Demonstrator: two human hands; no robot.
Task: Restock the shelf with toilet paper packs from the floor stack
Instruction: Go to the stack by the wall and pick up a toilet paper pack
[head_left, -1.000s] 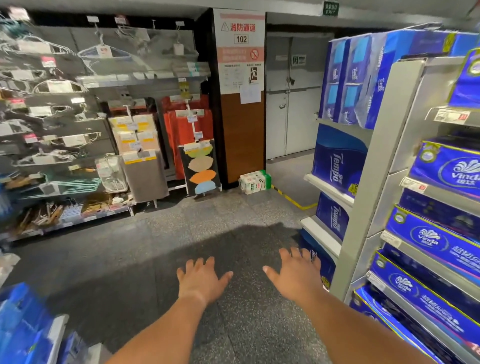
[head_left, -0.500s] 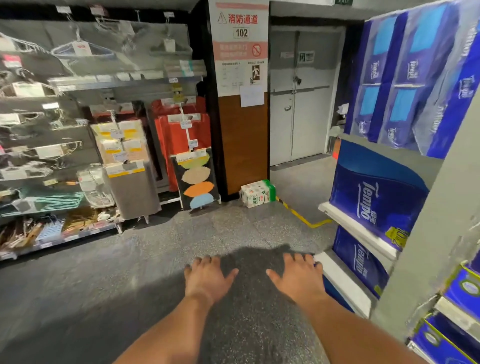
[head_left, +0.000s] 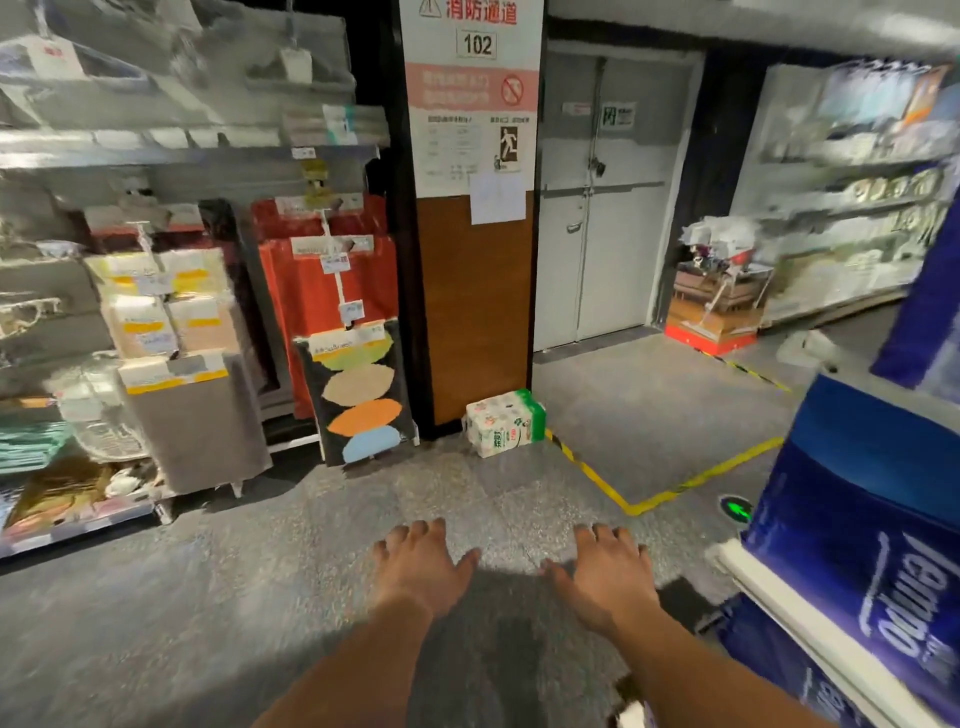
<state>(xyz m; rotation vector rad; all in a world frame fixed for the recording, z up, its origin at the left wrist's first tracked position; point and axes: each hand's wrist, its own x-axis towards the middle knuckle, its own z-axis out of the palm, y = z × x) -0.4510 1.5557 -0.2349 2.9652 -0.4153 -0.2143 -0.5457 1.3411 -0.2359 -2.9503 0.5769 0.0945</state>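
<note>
Two hands, left hand (head_left: 422, 569) and right hand (head_left: 609, 571), empty, fingers spread; shelf (head_left: 810, 623) cropped, blurred.

A speckled grey floor (head_left: 218, 597) runs to a grey double door (head_left: 602, 208), with yellow-and-black tape (head_left: 675, 488) marking a corner on it. A brown pillar (head_left: 475, 306) carries a fire-exit sign (head_left: 472, 93) numbered 102. Racks of bath mats (head_left: 332, 306) line the left wall; the lighting is dim.

Hanging mats (head_left: 358, 395) left of brown pillar (head_left: 475, 306), grey double door (head_left: 602, 208) beyond.
</note>
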